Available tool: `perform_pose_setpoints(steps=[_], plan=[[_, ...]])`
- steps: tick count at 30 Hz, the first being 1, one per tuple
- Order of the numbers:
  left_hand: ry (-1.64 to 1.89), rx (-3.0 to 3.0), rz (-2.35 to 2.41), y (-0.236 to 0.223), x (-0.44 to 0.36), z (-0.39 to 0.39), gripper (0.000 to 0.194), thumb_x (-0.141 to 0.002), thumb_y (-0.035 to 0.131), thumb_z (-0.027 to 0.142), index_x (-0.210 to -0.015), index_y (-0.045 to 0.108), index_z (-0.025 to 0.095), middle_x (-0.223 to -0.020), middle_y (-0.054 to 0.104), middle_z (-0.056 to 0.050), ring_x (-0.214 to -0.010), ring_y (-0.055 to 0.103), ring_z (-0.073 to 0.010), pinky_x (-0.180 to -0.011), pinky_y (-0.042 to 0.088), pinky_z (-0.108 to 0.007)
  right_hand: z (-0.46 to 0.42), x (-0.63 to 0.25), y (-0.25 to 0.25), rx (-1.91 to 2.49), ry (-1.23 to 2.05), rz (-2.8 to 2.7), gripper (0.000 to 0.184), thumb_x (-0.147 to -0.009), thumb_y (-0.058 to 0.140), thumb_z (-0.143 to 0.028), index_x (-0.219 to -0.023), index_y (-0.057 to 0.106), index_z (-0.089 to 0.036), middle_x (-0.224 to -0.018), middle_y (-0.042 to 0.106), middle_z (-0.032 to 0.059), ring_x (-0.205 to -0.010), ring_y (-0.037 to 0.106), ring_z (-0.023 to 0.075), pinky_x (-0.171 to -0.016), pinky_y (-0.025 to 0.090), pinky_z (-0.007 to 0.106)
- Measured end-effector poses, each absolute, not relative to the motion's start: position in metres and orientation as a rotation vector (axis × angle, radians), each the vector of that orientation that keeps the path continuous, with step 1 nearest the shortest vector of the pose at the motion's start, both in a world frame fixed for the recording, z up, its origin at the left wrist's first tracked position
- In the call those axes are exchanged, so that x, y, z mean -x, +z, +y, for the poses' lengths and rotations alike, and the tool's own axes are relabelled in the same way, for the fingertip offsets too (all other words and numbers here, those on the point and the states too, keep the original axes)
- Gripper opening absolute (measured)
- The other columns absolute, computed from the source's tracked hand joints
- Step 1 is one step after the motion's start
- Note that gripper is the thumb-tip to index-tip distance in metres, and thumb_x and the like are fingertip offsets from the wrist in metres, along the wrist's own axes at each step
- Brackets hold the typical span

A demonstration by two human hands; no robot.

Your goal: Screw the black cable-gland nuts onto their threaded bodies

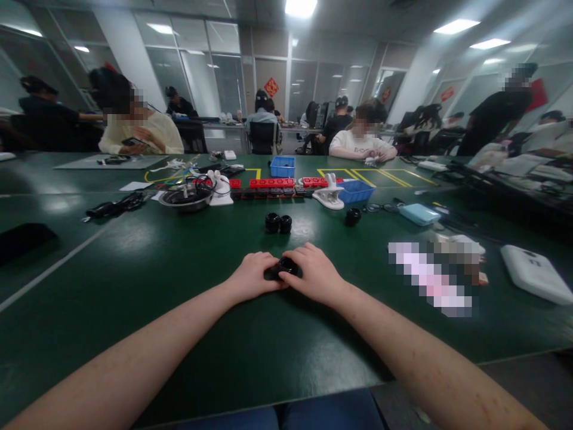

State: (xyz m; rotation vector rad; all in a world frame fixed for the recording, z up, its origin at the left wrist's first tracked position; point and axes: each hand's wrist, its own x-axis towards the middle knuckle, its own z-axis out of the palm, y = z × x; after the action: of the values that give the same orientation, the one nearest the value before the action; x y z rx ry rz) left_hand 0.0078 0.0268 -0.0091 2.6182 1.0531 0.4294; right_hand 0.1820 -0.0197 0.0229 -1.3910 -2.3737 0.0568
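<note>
My left hand [256,275] and my right hand [317,269] meet over the green tabletop, fingers curled round one black ring-shaped part [287,266]. A dark opening shows on its top; the fingers hide much of its sides, and its exact kind is unclear. Just beyond my hands, two more round black parts [278,223] stand side by side, touching or nearly so. Another black round part [353,217] sits farther right, apart from them.
Red power strips [272,183] cross the table ahead, between white clip stands [330,194]. Blue bins [283,165] stand behind and to the right. A metal bowl [185,200] of cables is left. A light-blue box [419,214] and white device [537,273] lie right. People sit opposite.
</note>
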Motion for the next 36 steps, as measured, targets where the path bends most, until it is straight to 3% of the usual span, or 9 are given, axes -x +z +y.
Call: perform_pose_setpoints(steps=[8,12,19,25,36], plan=[[0.476,-2.569,1.105,-0.0086,-0.0096,0.0252,0.036,-0.067,0.062,0.049,-0.085,0.056,0.019,-0.077,0.056,0.000,-0.075,0.051,-0.0183,-0.068,0.037,-0.029,-0.0214,-0.1811,0.0256,1.378,0.044,-2.366,0.029,-0.078,0.056,-0.035,-0.097,0.061,-0.015,-0.088,0.057,0.0074,-0.084,0.046,0.0192,-0.075,0.038,0.032],[0.501,-2.575,1.104,-0.0091,-0.0101,0.0256,0.031,-0.067,0.062,0.047,-0.076,0.055,0.018,-0.072,0.055,0.001,-0.072,0.050,-0.0173,-0.066,0.036,-0.028,-0.0212,-0.1811,0.0248,1.386,0.027,-2.366,0.029,-0.078,0.056,-0.037,-0.097,0.061,-0.015,-0.086,0.055,0.0074,-0.083,0.045,0.0193,-0.074,0.038,0.032],[0.465,-2.581,1.094,-0.0090,-0.0093,0.0276,0.031,-0.069,0.060,0.049,-0.074,0.055,0.018,-0.072,0.056,0.001,-0.071,0.051,-0.0171,-0.064,0.035,-0.027,-0.0241,-0.1806,0.0253,1.409,-0.023,-2.306,0.042,-0.076,0.057,-0.045,-0.104,0.059,-0.014,-0.088,0.059,0.0086,-0.084,0.047,0.0207,-0.073,0.038,0.034],[0.499,-2.584,1.027,-0.0081,-0.0081,0.0267,0.028,-0.071,0.059,0.046,-0.080,0.056,0.019,-0.075,0.056,0.001,-0.073,0.052,-0.0170,-0.065,0.035,-0.027,-0.0258,-0.1786,0.0276,1.438,-0.068,-2.286,0.026,-0.080,0.054,-0.036,-0.090,0.065,-0.015,-0.084,0.061,0.0073,-0.080,0.047,0.0197,-0.071,0.038,0.032],[0.483,-2.602,1.027,-0.0107,-0.0077,0.0287,0.029,-0.073,0.058,0.047,-0.080,0.056,0.019,-0.074,0.055,0.001,-0.072,0.050,-0.0168,-0.065,0.035,-0.027,-0.0251,-0.1783,0.0250,1.419,-0.039,-2.283,0.026,-0.081,0.054,-0.035,-0.090,0.064,-0.014,-0.084,0.060,0.0076,-0.080,0.047,0.0189,-0.072,0.039,0.032]])
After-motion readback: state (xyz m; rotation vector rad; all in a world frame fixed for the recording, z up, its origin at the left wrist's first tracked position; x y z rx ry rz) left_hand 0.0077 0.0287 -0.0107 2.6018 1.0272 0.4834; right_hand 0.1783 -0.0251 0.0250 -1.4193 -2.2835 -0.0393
